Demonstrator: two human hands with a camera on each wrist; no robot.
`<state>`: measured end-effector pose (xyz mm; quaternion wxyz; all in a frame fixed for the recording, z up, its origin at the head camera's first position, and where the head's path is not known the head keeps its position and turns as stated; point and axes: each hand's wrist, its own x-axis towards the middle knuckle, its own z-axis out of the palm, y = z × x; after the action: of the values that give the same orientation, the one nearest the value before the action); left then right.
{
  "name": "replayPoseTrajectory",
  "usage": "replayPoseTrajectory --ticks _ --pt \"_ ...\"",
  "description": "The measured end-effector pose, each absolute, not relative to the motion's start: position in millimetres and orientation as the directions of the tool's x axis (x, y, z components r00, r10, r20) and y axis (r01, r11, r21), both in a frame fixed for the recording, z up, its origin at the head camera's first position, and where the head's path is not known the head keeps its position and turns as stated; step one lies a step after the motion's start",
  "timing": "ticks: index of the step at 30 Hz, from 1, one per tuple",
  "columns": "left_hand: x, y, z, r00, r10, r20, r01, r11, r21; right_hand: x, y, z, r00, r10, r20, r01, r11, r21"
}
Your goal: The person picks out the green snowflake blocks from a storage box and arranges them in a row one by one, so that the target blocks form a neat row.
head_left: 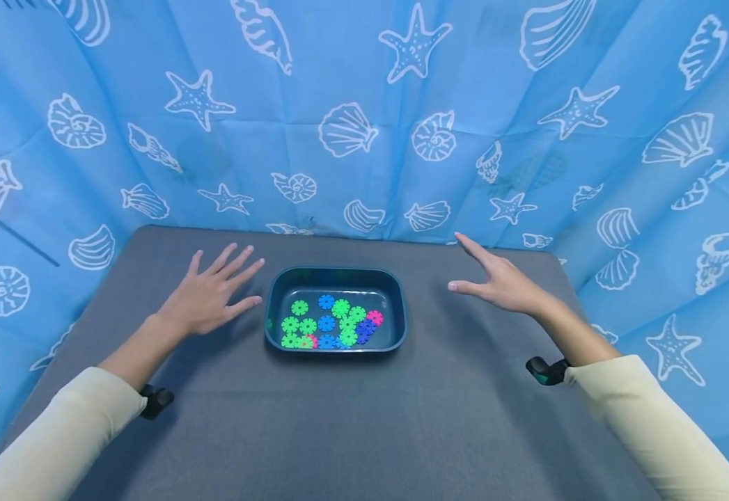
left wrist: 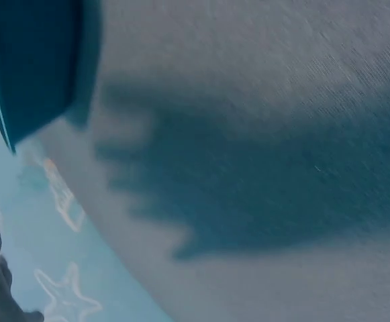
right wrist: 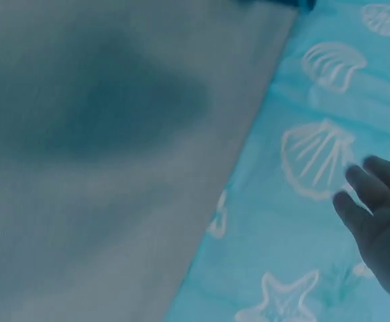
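A dark blue rectangular basin [head_left: 335,351] stands on the grey table, holding several flat notched plastic discs. Green discs [head_left: 299,307] make up most of them, with blue discs [head_left: 326,323], darker blue ones [head_left: 365,330] and a pink disc [head_left: 374,318] among them. Left of the basin, my left hand [head_left: 204,296] hovers palm down with fingers spread, holding nothing. My right hand [head_left: 505,282] is raised to the right of the basin, thumb apart from its extended fingers, also holding nothing. In the right wrist view, that hand's fingers [right wrist: 369,188] show at the right edge.
The grey cloth-covered table [head_left: 364,431] reaches back to a blue curtain [head_left: 364,83] printed with white shells and starfish, which also hangs along both sides. A small black device sits at the left wrist [head_left: 156,402] and another at the right wrist [head_left: 547,371].
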<state>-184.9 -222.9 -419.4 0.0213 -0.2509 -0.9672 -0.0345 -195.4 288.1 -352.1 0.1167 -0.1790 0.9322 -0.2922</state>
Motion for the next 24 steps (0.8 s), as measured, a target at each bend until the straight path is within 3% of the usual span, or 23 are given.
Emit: replayPoseTrajectory --ticks 7,17,24 --pt "-178 -202 -418 -0.814 0.580 -0.036 0.576 0.813 0.087 -196 259 -348 -0.824 -0.528 -0.205 -0.143 0.545 -0.826" --pt "-174 -199 -423 -0.804 0.585 -0.108 0.573 0.810 0.122 -195 220 -367 -0.761 -0.591 -0.267 -0.054 0.468 -0.882" --pt "-173 -200 -421 -0.792 0.603 -0.096 0.589 0.796 0.140 -198 197 -375 -0.633 -0.693 -0.346 0.011 0.439 -0.898"
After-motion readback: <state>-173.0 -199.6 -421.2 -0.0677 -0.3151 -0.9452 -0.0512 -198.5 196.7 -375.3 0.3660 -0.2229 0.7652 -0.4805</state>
